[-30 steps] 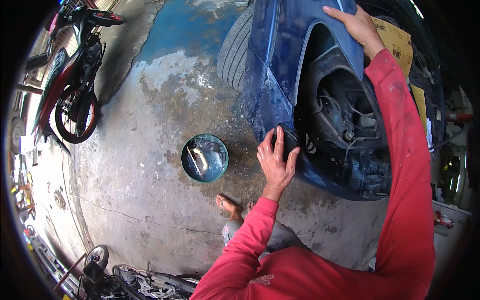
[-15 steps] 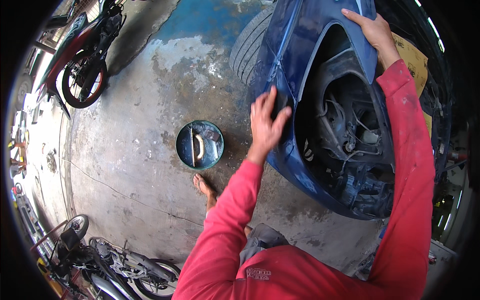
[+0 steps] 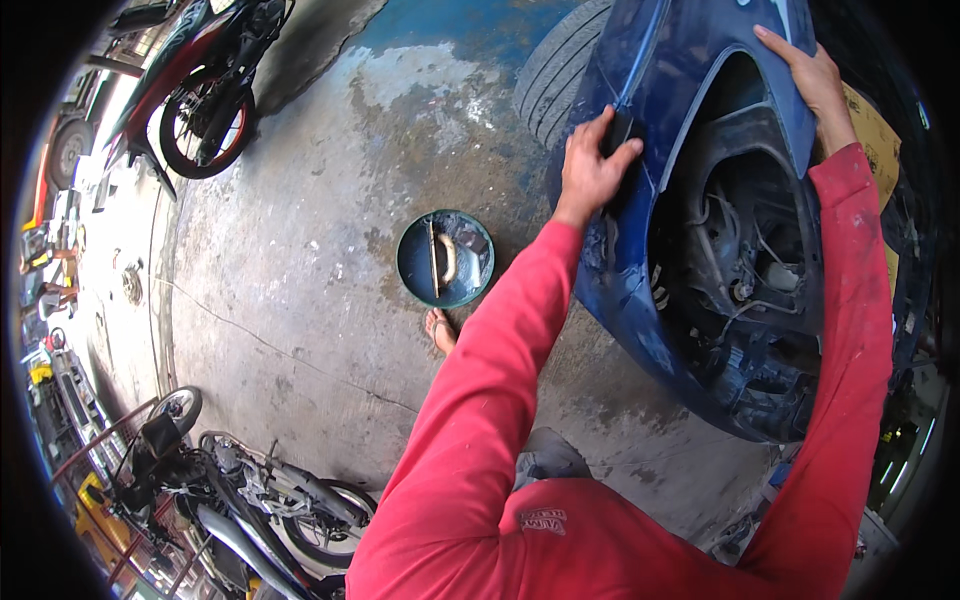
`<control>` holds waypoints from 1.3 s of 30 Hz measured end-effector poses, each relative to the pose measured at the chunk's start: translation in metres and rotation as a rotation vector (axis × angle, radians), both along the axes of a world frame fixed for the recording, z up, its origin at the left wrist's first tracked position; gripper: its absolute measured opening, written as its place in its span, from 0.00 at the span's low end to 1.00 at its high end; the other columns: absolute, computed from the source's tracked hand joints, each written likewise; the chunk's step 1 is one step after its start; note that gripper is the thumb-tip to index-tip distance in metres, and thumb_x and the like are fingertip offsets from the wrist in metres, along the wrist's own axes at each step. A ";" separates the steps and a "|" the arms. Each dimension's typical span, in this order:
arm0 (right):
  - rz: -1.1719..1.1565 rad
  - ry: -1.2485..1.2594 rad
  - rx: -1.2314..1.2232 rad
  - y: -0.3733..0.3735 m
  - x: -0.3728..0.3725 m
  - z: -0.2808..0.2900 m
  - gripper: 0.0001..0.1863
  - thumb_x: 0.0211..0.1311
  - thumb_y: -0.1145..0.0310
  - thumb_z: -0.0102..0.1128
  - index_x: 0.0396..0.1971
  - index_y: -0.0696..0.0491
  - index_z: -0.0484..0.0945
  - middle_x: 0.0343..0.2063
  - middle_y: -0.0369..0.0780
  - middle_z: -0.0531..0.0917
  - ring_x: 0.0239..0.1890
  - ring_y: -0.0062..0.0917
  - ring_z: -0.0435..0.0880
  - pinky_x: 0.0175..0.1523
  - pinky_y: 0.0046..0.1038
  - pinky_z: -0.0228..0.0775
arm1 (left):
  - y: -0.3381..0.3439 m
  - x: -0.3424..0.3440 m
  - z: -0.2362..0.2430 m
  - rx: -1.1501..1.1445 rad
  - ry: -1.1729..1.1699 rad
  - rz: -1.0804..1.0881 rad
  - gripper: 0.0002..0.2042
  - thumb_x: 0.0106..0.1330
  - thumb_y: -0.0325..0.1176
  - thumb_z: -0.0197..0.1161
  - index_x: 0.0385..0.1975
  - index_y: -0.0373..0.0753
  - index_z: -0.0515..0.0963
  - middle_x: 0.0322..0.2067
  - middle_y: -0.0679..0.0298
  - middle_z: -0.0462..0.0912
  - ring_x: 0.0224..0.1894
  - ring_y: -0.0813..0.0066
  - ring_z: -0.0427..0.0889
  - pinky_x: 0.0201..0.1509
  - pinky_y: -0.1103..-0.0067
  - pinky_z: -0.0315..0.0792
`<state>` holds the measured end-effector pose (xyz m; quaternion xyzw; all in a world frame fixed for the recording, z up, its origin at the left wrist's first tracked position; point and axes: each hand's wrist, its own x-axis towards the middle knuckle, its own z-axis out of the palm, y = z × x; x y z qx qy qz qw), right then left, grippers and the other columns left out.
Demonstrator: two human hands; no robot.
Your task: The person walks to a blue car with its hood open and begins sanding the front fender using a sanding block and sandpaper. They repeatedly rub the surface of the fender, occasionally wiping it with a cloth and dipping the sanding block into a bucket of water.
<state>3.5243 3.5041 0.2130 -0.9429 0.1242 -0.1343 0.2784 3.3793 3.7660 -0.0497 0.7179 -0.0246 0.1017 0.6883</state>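
Here's the left hand [image 3: 590,172], nearer by far, with thumb and fingers closed about a small, dark, block-shaped pad [image 3: 621,130], which lies right under the fingertips against the glossy blue curved car-body panel [image 3: 685,75]. The panel's long axis runs from the top of view down toward the lower right; the left forearm reaches up and rightward, palm down. Across the dark opening, the right hand [image 3: 822,88] lays its thumb on the panel's pointed flank, arm stretched long; whether its hidden fingers clamp, I can't tell.
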 end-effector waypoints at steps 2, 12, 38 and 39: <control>0.007 0.014 0.003 0.001 0.000 0.000 0.49 0.52 0.39 0.84 0.63 0.65 0.81 0.49 0.50 0.91 0.45 0.33 0.94 0.57 0.32 0.84 | -0.001 -0.006 0.008 0.053 0.084 0.005 0.35 0.66 0.48 0.75 0.71 0.37 0.77 0.60 0.47 0.82 0.61 0.46 0.79 0.68 0.62 0.72; 0.012 0.007 -0.046 -0.014 0.003 0.002 0.59 0.48 0.33 0.83 0.66 0.68 0.76 0.52 0.55 0.89 0.48 0.38 0.93 0.61 0.33 0.82 | -0.001 -0.013 0.003 0.040 -0.098 0.001 0.38 0.63 0.48 0.79 0.72 0.37 0.76 0.58 0.49 0.82 0.60 0.47 0.79 0.69 0.62 0.72; 0.041 0.061 0.237 0.020 -0.012 0.014 0.37 0.58 0.52 0.84 0.57 0.67 0.84 0.44 0.46 0.92 0.36 0.25 0.92 0.46 0.25 0.85 | 0.011 -0.066 -0.033 -0.007 0.048 -0.035 0.37 0.65 0.46 0.77 0.72 0.35 0.76 0.59 0.49 0.82 0.61 0.49 0.80 0.69 0.63 0.72; 0.049 0.064 0.205 0.018 -0.011 0.014 0.42 0.56 0.49 0.85 0.59 0.67 0.83 0.44 0.48 0.92 0.38 0.27 0.93 0.48 0.27 0.85 | 0.013 -0.029 -0.027 0.076 -0.068 -0.022 0.36 0.65 0.47 0.76 0.71 0.35 0.77 0.57 0.49 0.82 0.58 0.48 0.80 0.66 0.62 0.73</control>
